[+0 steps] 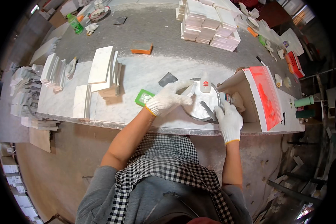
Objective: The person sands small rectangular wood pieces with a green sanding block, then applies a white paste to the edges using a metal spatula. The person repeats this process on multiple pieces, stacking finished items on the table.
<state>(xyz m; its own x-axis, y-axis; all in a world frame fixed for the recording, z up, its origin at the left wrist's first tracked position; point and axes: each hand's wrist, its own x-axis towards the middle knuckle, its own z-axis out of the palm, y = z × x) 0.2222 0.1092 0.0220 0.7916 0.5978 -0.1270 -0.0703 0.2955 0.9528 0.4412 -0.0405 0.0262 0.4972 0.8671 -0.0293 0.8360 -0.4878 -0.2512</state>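
Note:
My left hand [170, 99], in a white knit glove, reaches over the left rim of a round dish [195, 109] coated with white material. Its thumb and fingers close on a small white piece [189, 90]. At the dish's right side, my gloved right hand [230, 121] is closed around a flat grey scraper [207, 111], whose blade lies over the white surface. A small white squeeze bottle [205, 85] with a red label rests at the far part of the dish. Left of my left hand are a green-framed block [143, 98] and a dark square pad [168, 79].
An open carton [246, 93] with a red panel stands right of my right hand. White slabs [102, 69] lean together at left, with more slabs [56, 72] beyond. Stacked white tiles [209, 22] and an orange block [141, 47] occupy the far table.

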